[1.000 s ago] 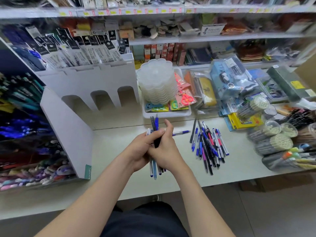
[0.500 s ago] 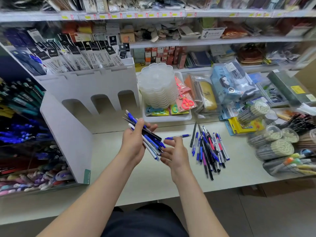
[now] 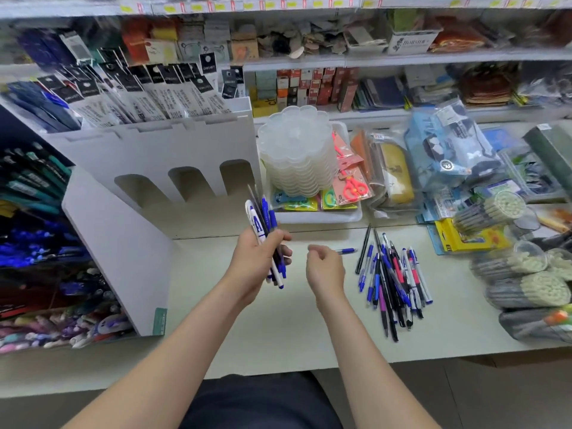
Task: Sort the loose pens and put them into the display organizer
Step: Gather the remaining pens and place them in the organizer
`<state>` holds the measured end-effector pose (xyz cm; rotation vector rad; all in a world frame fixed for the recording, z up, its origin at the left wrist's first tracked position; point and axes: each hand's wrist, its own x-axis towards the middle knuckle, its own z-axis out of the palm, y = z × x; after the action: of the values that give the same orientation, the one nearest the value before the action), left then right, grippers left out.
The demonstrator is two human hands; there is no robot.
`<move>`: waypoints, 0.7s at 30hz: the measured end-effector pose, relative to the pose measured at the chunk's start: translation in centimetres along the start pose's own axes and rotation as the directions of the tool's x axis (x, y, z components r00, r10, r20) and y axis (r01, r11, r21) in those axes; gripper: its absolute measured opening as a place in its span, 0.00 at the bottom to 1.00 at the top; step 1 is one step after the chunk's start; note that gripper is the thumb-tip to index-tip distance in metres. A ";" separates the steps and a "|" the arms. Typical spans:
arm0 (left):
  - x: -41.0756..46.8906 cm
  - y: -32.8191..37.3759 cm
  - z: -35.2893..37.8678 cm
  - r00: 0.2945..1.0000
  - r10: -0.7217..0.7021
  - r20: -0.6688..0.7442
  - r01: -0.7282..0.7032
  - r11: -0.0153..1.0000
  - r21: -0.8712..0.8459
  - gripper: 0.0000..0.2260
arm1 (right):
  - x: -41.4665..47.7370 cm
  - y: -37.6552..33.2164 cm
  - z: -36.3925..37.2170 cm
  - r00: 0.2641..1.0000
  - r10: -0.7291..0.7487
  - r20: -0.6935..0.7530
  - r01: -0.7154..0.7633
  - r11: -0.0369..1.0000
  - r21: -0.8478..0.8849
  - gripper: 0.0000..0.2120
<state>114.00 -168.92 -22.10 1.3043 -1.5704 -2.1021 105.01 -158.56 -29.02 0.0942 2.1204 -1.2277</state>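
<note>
My left hand grips a bundle of blue and white pens, held nearly upright above the counter. My right hand hovers just to its right with loosely curled fingers and holds nothing. A pile of loose pens in blue, black, red and purple lies on the counter to the right. One blue pen lies alone behind my right hand. The white cardboard display organizer, with three arched slots, stands at the back left.
A white tray with stacked clear lids and scissors packs sits behind the hands. Tubs of pencils crowd the right edge. Filled pen racks stand at the left. Shelves of stationery rise behind.
My right hand let go of the bundle and drew off to the right. My left hand turned the pens from a slant to nearly upright and lifted them toward the organizer.
</note>
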 end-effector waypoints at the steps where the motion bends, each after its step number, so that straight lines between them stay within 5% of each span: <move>1: 0.2 0.1 -0.4 0.999 -0.026 0.033 0.028 0.998 -0.050 0.08 | 1.4 0.7 -0.4 0.996 -0.071 -0.059 0.062 0.986 -0.153 0.17; 5: 0.3 0.5 -1.9 0.985 -0.110 0.131 0.129 0.981 -0.145 0.19 | 5.7 3.4 -0.7 0.989 -0.143 0.023 0.128 0.787 -0.603 0.14; 11: 0.9 0.6 -3.1 0.978 -0.140 0.154 0.166 0.972 -0.169 0.12 | 6.5 3.7 0.1 0.972 -0.232 0.024 0.178 0.670 -0.721 0.09; 16: 1.5 0.7 -3.4 0.984 -0.148 0.099 0.166 0.966 -0.201 0.13 | 2.3 0.9 0.7 0.936 -0.339 0.098 0.349 0.845 -0.406 0.26; 21: 1.1 0.8 -3.1 0.990 -0.135 0.034 0.140 0.964 -0.225 0.10 | -4.4 -3.5 0.4 0.881 -0.462 0.104 0.466 0.884 -0.025 0.13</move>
<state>115.45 -172.01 -22.05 1.3505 -1.2320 -2.3023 107.31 -159.70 -24.00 -0.5171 2.1545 -1.4113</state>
